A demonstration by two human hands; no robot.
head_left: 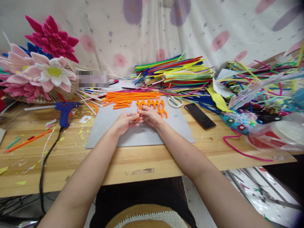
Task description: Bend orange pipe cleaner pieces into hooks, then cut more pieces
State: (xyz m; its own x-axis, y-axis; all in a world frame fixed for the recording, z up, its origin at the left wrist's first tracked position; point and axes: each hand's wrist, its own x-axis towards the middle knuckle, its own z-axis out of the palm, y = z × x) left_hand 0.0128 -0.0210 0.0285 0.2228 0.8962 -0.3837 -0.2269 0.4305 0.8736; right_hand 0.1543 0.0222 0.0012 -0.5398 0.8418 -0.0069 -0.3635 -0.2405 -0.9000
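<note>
Both hands meet over the grey cutting mat (111, 136). Between their fingertips is a short orange pipe cleaner piece (138, 116). My left hand (125, 123) pinches it from the left, fingers curled. From the right, my right hand (149, 116) grips it with thumb and fingers closed; part of the piece is hidden by the fingers. Just beyond the hands, several bent orange pieces (157, 104) lie in a row on the mat. Short straight orange pieces (122, 104) lie to their left, and long orange pipe cleaners (135, 96) stretch along the mat's far edge.
White-handled scissors (175, 102) and a black phone (200, 116) lie right of the hands. A blue glue gun (64, 112) with a black cord is on the left, near felt-like flowers (53, 71). Bundled coloured pipe cleaners (175, 72) are piled behind.
</note>
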